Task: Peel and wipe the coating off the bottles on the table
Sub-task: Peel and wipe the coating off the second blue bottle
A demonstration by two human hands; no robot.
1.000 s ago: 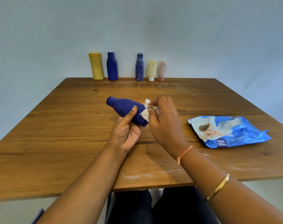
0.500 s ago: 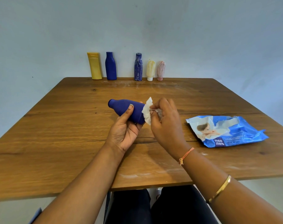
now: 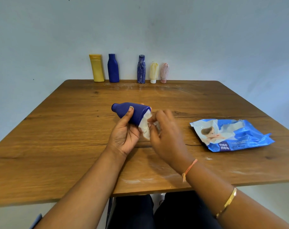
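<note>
A dark blue bottle [image 3: 133,112] is held on its side above the middle of the wooden counter [image 3: 71,139], the left hand [image 3: 124,138] keeping its grip round the body, thumb on top. A white wipe [image 3: 145,128] is pinched in the grip of the right hand [image 3: 167,139] against the bottle's base. A pack of wet wipes [image 3: 233,135] is seen at right. Lined up along the far edge are a yellow bottle [image 3: 96,68], a blue bottle [image 3: 113,68], a streaked bottle [image 3: 141,70], a cream tube [image 3: 154,71] and a pink tube [image 3: 164,71].

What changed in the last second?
The right hand dragged the white wipe down across the base of the blue bottle, toward the person. The left hand keeps its grip on the bottle; the wipes packet and the five bottles by the wall stayed put.
</note>
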